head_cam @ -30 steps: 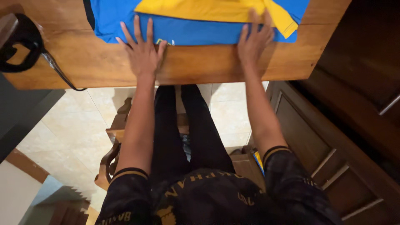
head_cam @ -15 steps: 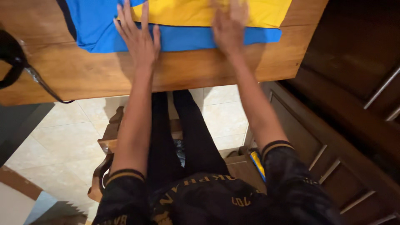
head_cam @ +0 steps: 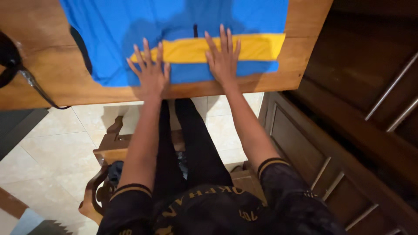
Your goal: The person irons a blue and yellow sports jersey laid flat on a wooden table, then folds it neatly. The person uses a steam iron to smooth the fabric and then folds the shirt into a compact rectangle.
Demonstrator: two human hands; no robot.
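- Shirt [head_cam: 174, 21]: one, blue with one yellow band [head_cam: 257, 47] across it, lies flat on the wooden table [head_cam: 43, 82], at 12 o'clock from the person; its hem runs just inside the table's near edge.
- Left hand [head_cam: 151, 74]: palm down, five fingers spread wide, flat on the shirt at the band's left end. Grips nothing.
- Right hand [head_cam: 223, 58]: palm down, fingers spread, flat on the band near its middle. Grips nothing.
- Two hands side by side, apart, not touching.
- Black cable [head_cam: 37, 87]: one, at 9 o'clock on the table, running off its near edge.
- Wooden chair [head_cam: 104, 148]: one, under the table edge at 7 o'clock.
- Dark wood cabinet [head_cam: 331, 148]: at 4 o'clock, beside the table.
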